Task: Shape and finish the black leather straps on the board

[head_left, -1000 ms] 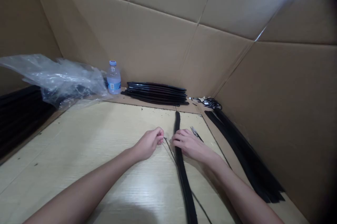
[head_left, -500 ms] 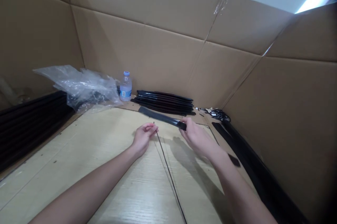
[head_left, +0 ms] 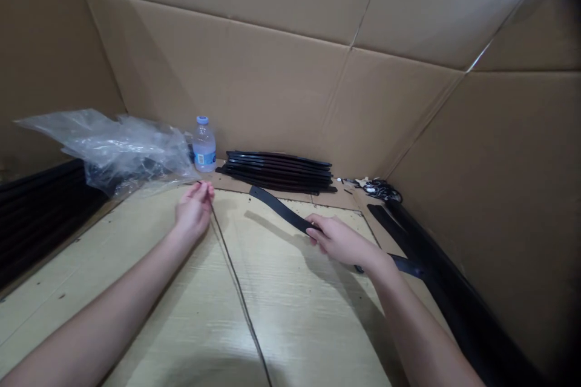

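Note:
My right hand is closed round a long flat black strip, held just above the wooden board; the strip's far end points toward the back left. My left hand pinches the far end of a thin black wire, which runs back across the board toward me. The two hands are well apart, the left one near the plastic bag.
A stack of black strips lies against the back cardboard wall, a small water bottle beside it. Crumpled clear plastic sits at the left over dark strips. More black strips and small parts lie along the right wall.
My right hand lifted the black strip off the board and swung it leftward. My left hand drew the thin wire away to the left, toward the plastic.

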